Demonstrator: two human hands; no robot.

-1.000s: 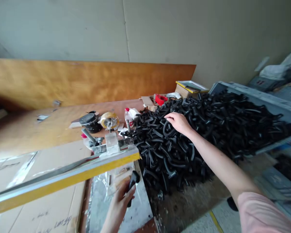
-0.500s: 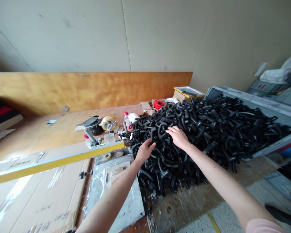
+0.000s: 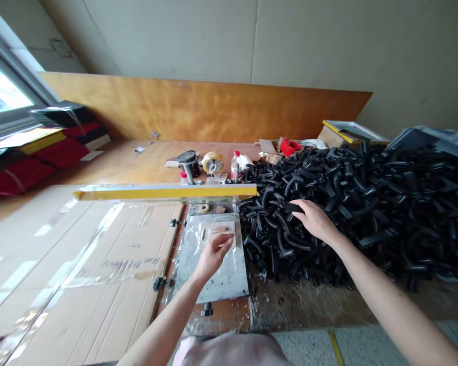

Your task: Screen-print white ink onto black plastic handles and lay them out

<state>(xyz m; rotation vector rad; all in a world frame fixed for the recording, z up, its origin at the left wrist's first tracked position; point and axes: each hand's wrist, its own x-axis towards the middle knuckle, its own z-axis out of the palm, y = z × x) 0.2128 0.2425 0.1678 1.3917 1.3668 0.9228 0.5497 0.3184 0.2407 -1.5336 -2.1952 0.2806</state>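
A large heap of black curved plastic parts (image 3: 286, 239) covers the right side of the bench. At the heap's near left slope, my right hand (image 3: 313, 219) has its fingers and thumb closed around a black plastic part (image 3: 291, 207). My left hand (image 3: 215, 255) is over the grey metal plate (image 3: 225, 284), left of the heap. Its fingers are curled against the thumb, and anything inside them is hidden. On the plate lie a clear plastic bag (image 3: 231, 254) and a small tape roll (image 3: 203, 208).
A yellow-edged bar (image 3: 168, 192) crosses behind the plate. Flattened cardboard (image 3: 110, 244) lies left. Behind stand a black tub (image 3: 190, 162), a tape roll (image 3: 212, 163), a bottle (image 3: 236, 163) and a red tape dispenser (image 3: 289, 146). A grey crate (image 3: 435, 140) is far right.
The view has swung left, bringing the window and stacked red and black material into sight. My left hand has moved from the heap to over the plate; my right hand stays at the heap.
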